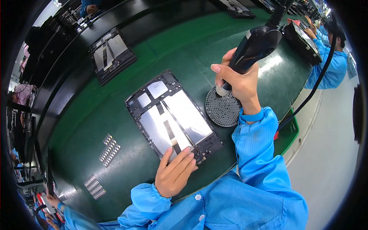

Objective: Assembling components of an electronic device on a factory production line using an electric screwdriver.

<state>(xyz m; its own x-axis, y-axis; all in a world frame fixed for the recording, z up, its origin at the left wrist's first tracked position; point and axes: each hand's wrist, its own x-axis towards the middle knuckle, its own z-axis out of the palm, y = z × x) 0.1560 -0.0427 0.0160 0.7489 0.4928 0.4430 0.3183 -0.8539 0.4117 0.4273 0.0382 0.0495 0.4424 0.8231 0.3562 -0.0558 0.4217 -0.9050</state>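
Note:
An opened tablet (193, 115) with a black frame and silver battery panels lies slantwise on the green table. My left hand (175, 173) rests on its near edge, fingers stretched out flat. In my right hand (245, 82) is a black electric screwdriver (256, 48), its handle tilted up to the right. The screwdriver's lower end is over a round grey screw tray (224, 111) full of small holes, just right of the tablet. Whether the tip touches the tray is hidden.
Another opened tablet (110, 55) lies at the far left, by a dark ledge. Two sheets of small parts (110, 150) sit left of the tablet. A black cable (320, 82) hangs at the right, near a green bin (290, 135) and a co-worker in blue (334, 71).

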